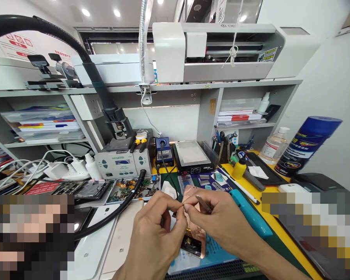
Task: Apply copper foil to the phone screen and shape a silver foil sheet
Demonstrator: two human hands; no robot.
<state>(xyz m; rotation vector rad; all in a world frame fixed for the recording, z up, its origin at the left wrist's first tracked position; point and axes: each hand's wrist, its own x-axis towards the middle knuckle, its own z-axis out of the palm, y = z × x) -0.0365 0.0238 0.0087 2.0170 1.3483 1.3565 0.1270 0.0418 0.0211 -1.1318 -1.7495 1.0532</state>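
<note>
My left hand (160, 227) is closed in a pinch, thumb and forefinger together, on something too small or hidden to name. Its fingertips meet those of my right hand (212, 212), which pinches at the same spot. A slim metal tool (203, 203) with a pointed end is tucked in my right hand. Below the fingers lies a copper-coloured phone back (198, 229), with a black section (191, 245) at its near end; my hands cover part of it. Under it is a blue printed mat (218, 249). A crumpled white tissue (169, 189) lies just beyond my left hand.
Phones with white and gold backs (93, 241) lie at left, crossed by a black hose (116, 214). Behind are a tray of small parts (134, 188), a hot-air station (122, 163) and a heating plate (194, 155). A teal tool (251, 214) and spray can (307, 146) stand right.
</note>
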